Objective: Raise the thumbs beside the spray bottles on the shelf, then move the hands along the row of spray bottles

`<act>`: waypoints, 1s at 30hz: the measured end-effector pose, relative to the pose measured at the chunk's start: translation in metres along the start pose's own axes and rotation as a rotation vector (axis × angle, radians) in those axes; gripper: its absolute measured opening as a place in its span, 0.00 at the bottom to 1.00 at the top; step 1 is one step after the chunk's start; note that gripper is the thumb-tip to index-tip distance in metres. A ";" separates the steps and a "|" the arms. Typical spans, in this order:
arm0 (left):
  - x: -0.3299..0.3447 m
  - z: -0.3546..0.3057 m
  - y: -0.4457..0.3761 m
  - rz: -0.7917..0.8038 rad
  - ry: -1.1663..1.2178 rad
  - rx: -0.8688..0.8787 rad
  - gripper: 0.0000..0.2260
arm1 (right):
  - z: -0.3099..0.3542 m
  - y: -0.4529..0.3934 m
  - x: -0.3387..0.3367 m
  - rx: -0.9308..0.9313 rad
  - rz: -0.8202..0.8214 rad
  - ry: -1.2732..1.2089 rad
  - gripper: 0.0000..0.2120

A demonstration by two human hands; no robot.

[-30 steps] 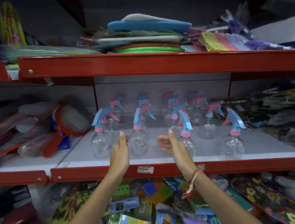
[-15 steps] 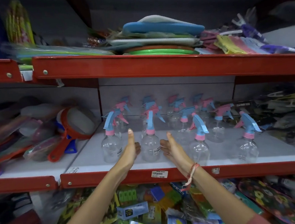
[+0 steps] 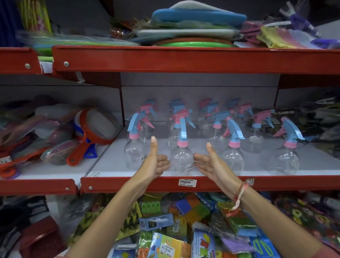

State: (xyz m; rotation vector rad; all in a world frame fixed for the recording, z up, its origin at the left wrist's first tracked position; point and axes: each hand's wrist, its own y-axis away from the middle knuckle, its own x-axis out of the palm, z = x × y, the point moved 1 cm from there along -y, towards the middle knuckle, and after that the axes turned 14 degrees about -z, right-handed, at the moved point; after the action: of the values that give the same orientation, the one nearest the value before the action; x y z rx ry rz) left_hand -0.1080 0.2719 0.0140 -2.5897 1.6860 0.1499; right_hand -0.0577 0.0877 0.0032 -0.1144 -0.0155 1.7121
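Shelf (image 3: 111, 166): white deck, red front lip with a price tag (image 3: 187, 182). Clear spray bottles (image 3: 287, 160) stand upright on it in rows, front to back.

a shop. red metal shelves (image 3: 180, 63) run in tiers, with a printed price label (image 3: 187, 182) stuck on one front edge. identical spray bottles (image 3: 181, 158) stand in rows, each with a barcode sticker. packaged goods (image 3: 168, 251) with price tags lie heaped on the tier below.
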 end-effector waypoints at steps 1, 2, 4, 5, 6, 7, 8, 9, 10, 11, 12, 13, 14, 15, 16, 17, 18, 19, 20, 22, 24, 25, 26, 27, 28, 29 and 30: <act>-0.001 0.000 0.002 0.000 -0.006 0.002 0.50 | 0.001 0.001 0.000 -0.005 0.002 0.004 0.36; -0.001 -0.001 0.003 0.002 -0.011 0.004 0.51 | 0.001 0.002 0.000 -0.007 0.004 0.005 0.35; -0.002 0.000 0.006 0.003 -0.018 0.011 0.50 | 0.001 0.004 0.001 -0.015 -0.015 0.014 0.34; -0.003 0.001 0.007 -0.003 -0.018 0.020 0.48 | 0.000 0.006 0.002 -0.037 -0.050 0.023 0.33; -0.003 0.002 0.008 -0.014 -0.018 0.037 0.45 | -0.001 0.008 0.003 -0.077 -0.108 0.033 0.32; -0.004 0.002 0.009 -0.031 -0.016 0.060 0.42 | -0.002 0.010 0.003 -0.130 -0.183 0.037 0.29; -0.005 0.002 0.009 -0.059 -0.010 0.089 0.39 | -0.002 0.013 0.005 -0.191 -0.251 0.031 0.26; -0.008 0.003 0.009 -0.094 0.003 0.117 0.37 | -0.001 0.016 0.007 -0.244 -0.297 0.014 0.24; -0.011 0.003 0.008 -0.131 0.022 0.139 0.36 | 0.001 0.019 0.011 -0.282 -0.313 -0.009 0.24; -0.016 0.004 0.006 -0.171 0.046 0.160 0.35 | 0.003 0.022 0.016 -0.309 -0.307 -0.035 0.23; -0.021 0.004 0.005 -0.216 0.072 0.179 0.34 | 0.004 0.024 0.022 -0.327 -0.289 -0.055 0.23; -0.027 0.005 0.003 -0.268 0.100 0.200 0.32 | 0.006 0.026 0.029 -0.343 -0.265 -0.069 0.23; -0.035 0.006 0.001 -0.327 0.122 0.223 0.30 | 0.009 0.027 0.038 -0.358 -0.241 -0.082 0.23; -0.041 0.007 -0.001 -0.386 0.137 0.247 0.28 | 0.011 0.028 0.047 -0.368 -0.217 -0.096 0.23; -0.048 0.008 -0.004 -0.441 0.143 0.268 0.27 | 0.014 0.028 0.056 -0.379 -0.194 -0.108 0.22; -0.055 0.008 -0.006 -0.491 0.142 0.286 0.27 | 0.016 0.028 0.066 -0.391 -0.170 -0.109 0.21; -0.061 0.009 -0.009 -0.531 0.137 0.296 0.27 | 0.018 0.027 0.076 -0.404 -0.146 -0.095 0.20; -0.067 0.010 -0.013 -0.558 0.128 0.301 0.27 | 0.019 0.026 0.086 -0.415 -0.120 -0.072 0.19; -0.071 0.011 -0.016 -0.576 0.119 0.295 0.27 | 0.019 0.024 0.096 -0.420 -0.097 -0.041 0.18; -0.075 0.011 -0.022 -0.586 0.110 0.257 0.28 | 0.017 0.017 0.111 -0.392 -0.074 0.025 0.19; -0.080 0.012 -0.031 -0.570 0.085 0.225 0.29 | 0.017 0.006 0.126 -0.336 -0.065 0.106 0.24; -0.081 0.013 -0.034 -0.550 0.069 0.205 0.30 | 0.018 0.001 0.131 -0.296 -0.061 0.146 0.25; -0.082 0.013 -0.037 -0.525 0.055 0.180 0.32 | 0.017 -0.005 0.136 -0.251 -0.052 0.169 0.26; -0.083 0.013 -0.038 -0.497 0.043 0.155 0.35 | 0.017 -0.010 0.140 -0.209 -0.042 0.178 0.27; -0.084 0.013 -0.040 -0.471 0.034 0.130 0.38 | 0.017 -0.016 0.145 -0.175 -0.032 0.169 0.28; -0.085 0.012 -0.042 -0.453 0.027 0.110 0.42 | 0.017 -0.020 0.150 -0.148 -0.025 0.155 0.29; -0.086 0.012 -0.042 -0.445 0.022 0.097 0.46 | 0.017 -0.024 0.153 -0.124 -0.023 0.141 0.30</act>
State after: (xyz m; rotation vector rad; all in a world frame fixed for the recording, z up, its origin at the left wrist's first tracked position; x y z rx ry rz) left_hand -0.1044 0.3682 0.0109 -2.8156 1.0510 0.0197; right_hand -0.0572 0.2437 0.0115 -0.3256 -0.0185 1.6761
